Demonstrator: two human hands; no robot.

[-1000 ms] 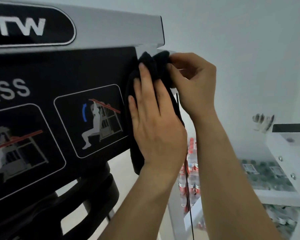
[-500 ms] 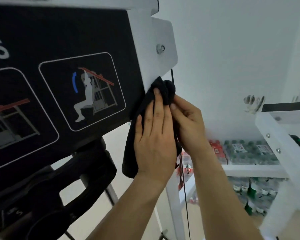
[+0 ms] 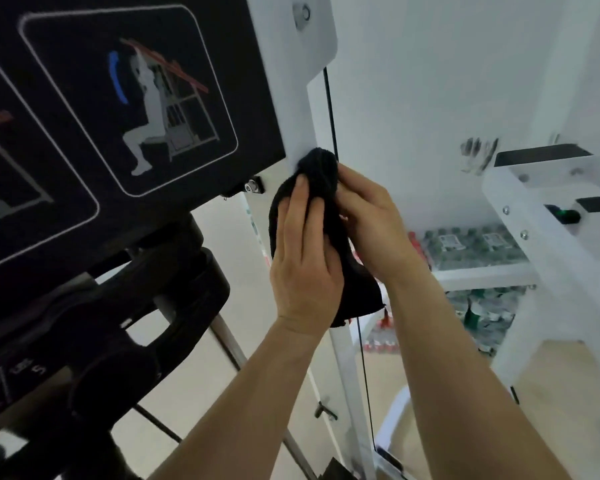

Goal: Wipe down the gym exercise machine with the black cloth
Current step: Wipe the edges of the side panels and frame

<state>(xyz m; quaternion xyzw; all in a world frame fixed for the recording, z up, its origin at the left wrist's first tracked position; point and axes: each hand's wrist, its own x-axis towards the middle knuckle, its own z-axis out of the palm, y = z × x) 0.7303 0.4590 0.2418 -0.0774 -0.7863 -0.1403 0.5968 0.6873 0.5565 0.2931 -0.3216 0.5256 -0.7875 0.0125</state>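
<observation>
At frame center, the left hand (image 3: pixel 305 268) is pressing the black cloth (image 3: pixel 331 230) flat-fingered against the machine's white upright (image 3: pixel 302 126), while the right hand (image 3: pixel 371 223) is pinching its bunched top. Even pressure down the post, clear of the thin cable (image 3: pixel 329 109) just beside, is looking wisest.

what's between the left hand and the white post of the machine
The black cloth, pressed under the left hand against the white post, as the head view shows.

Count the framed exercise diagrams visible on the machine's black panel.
2. The complete diagram is on the right part of the black panel, left of the black cloth. The second diagram is cut off by the picture's left edge. More may lie out of frame.
</observation>
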